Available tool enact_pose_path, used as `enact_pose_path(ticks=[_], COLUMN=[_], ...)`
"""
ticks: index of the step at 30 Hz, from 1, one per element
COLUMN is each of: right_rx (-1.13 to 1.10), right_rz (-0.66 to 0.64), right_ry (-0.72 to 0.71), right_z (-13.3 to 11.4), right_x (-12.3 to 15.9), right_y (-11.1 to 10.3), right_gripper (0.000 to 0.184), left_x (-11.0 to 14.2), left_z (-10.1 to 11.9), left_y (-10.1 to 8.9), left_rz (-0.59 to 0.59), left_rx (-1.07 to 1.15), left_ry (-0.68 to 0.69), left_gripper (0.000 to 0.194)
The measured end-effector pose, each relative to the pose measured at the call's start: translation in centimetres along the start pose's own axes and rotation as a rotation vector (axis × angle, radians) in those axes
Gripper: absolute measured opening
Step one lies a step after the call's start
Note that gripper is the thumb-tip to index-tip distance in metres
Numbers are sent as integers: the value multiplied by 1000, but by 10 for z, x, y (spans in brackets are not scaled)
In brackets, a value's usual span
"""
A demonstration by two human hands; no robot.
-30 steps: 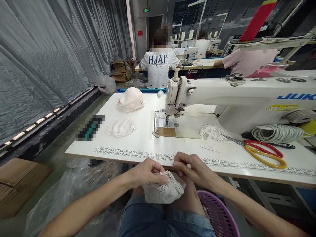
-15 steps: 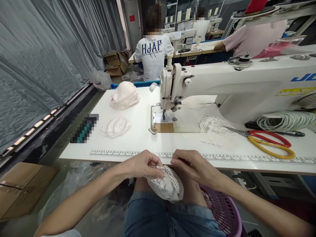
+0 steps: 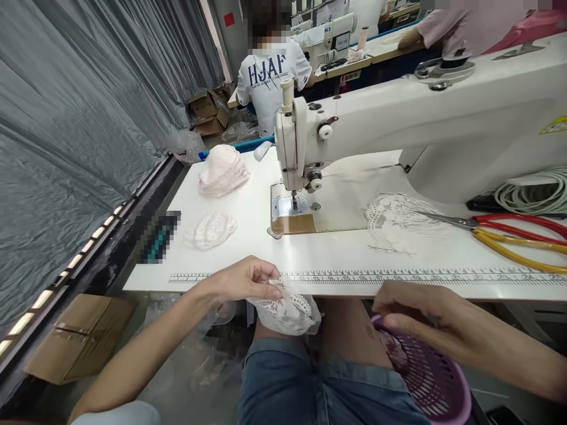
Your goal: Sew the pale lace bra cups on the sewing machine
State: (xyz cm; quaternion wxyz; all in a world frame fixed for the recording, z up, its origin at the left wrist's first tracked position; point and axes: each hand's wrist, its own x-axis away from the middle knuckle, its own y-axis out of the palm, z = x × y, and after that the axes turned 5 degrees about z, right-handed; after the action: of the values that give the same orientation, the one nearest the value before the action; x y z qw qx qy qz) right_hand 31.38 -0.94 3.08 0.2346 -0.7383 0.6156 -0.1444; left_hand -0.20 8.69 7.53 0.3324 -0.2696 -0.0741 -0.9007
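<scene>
My left hand [image 3: 248, 282] is closed, thumb against fingers, on the edge of a white lace piece [image 3: 286, 313]. This piece has a scalloped, eyelet-trimmed border and sheer fabric, and hangs above my lap at the table's front edge. My right hand [image 3: 420, 313] is apart from it, to the right, above a purple basket [image 3: 436, 378]. Its fingers are curled in with the thumb close to them; whatever they may hold is hidden. A second lace piece [image 3: 215, 230] lies flat on the table's left side, in front of a stack of pale pink cup-shaped pieces [image 3: 222, 171].
A white sewing machine [image 3: 363, 130] stands over the table [image 3: 248, 254]. Scissors [image 3: 509, 230] with red and yellow handles lie at right, their tips on more lace [image 3: 394, 221]. A cable coil [image 3: 531, 192] sits behind. A cardboard box [image 3: 82, 336] is at lower left; a co-worker [image 3: 270, 82] sits ahead.
My right hand has moved right, away from the lace piece to above the basket. My left hand keeps its grip, slightly higher and further left. The view has shifted, bringing the machine closer.
</scene>
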Motion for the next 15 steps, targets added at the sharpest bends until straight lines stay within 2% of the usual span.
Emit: enact_pose_path(ticks=[4,6,8,10,12,13,15], right_rx=[-25,-24,-4,35,94,130,199], right_rz=[-66,-144,-192,-194,-163,-143,-116], right_ry=[-25,-48,-64,-81,-109,-125,-158], right_z=[-7,-11,-14,-15,-13,-12,-9], right_x=[-16,-27,-37,-45,-53,-56,-64], right_y=[8,12,14,16,16,15,14], right_gripper=[35,29,24,24,26,27,28], left_x=[1,-3,-10,-21,-27,-27,-20], left_z=[8,15,27,43,58,62,54], left_y=[-12,-26,-47,-68,-79,-78,-61], left_rz=[47,76,139,299,518,623,763], left_rx=[0,-63,-231,-497,-708,-752,-763], left_ry=[-11,3,32,73,131,169,263], left_gripper=[28,27,26,24,21,20,27])
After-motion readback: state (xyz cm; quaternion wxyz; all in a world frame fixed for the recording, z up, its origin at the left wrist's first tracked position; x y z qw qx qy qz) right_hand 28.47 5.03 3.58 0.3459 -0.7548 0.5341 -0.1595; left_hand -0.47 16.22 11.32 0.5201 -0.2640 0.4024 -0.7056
